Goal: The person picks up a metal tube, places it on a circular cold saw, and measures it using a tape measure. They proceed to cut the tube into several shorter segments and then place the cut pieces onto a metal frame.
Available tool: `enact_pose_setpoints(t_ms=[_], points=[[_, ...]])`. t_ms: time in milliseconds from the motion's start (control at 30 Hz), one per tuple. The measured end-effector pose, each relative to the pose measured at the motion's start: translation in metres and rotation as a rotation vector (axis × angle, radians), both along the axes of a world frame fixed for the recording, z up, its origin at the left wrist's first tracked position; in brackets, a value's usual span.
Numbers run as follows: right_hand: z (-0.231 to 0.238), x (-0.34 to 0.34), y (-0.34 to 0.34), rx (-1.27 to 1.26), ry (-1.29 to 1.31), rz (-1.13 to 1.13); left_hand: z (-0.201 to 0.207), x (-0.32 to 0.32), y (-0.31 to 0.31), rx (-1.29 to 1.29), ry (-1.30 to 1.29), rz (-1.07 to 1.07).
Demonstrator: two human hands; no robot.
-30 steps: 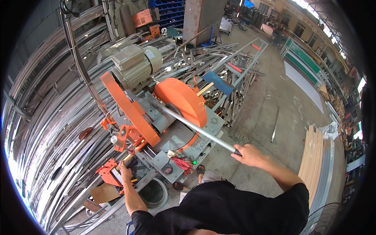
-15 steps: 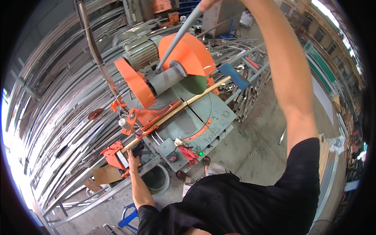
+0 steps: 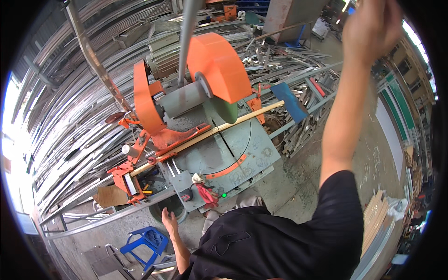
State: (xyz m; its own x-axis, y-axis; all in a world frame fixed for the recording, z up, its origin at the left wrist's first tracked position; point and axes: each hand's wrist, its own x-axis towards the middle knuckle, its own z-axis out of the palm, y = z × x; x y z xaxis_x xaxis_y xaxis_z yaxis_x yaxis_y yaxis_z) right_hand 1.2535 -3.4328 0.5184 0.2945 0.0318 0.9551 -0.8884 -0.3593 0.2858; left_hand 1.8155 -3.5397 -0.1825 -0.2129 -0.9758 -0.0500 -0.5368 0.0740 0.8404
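Observation:
My left hand (image 3: 170, 222) is open, fingers apart, holding nothing above the rim of a bucket (image 3: 179, 217) below the saw table. High on the right is my right hand (image 3: 372, 32), apart from the saw's grey lever handle (image 3: 186, 42); its fingers are blurred and partly cut off by the frame's edge. A large cut-off saw with an orange blade guard (image 3: 219, 67) stands over the grey table (image 3: 252, 154), its green-tinted blade (image 3: 225, 109) partly showing. Across the table lies a long pale-gold bar (image 3: 200, 136), against the orange fence (image 3: 179, 138); its left end meets an orange end stop (image 3: 125, 179).
Red gloves (image 3: 206, 195) and a tape measure (image 3: 186, 195) lie on the table's near corner. A blue stool (image 3: 147, 243) stands on the floor at lower left. Metal offcuts (image 3: 298, 140) and long profiles (image 3: 70, 126) are piled behind. A blue plate (image 3: 288, 102) is at the bar's right end.
My right hand has let go of the lever and moved right; the lever stands more upright. My left hand has left the bar's left end and come back toward my body.

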Motion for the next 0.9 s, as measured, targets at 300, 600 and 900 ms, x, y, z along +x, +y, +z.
enact_pose_setpoints(t_ms=[300,600,900], points=[[-0.621,-0.275,0.089,1.319,-0.904,-0.782,0.062,-0.074,0.164,0.559,-0.332,-0.006],[-0.661,-0.242,0.024,1.59,-0.24,-0.934,0.036,-0.281,0.212,0.377,-0.413,-0.331],[-0.676,-0.275,0.047,1.566,-0.035,-0.821,-0.106,-0.34,0.235,0.536,-0.432,-0.037]])
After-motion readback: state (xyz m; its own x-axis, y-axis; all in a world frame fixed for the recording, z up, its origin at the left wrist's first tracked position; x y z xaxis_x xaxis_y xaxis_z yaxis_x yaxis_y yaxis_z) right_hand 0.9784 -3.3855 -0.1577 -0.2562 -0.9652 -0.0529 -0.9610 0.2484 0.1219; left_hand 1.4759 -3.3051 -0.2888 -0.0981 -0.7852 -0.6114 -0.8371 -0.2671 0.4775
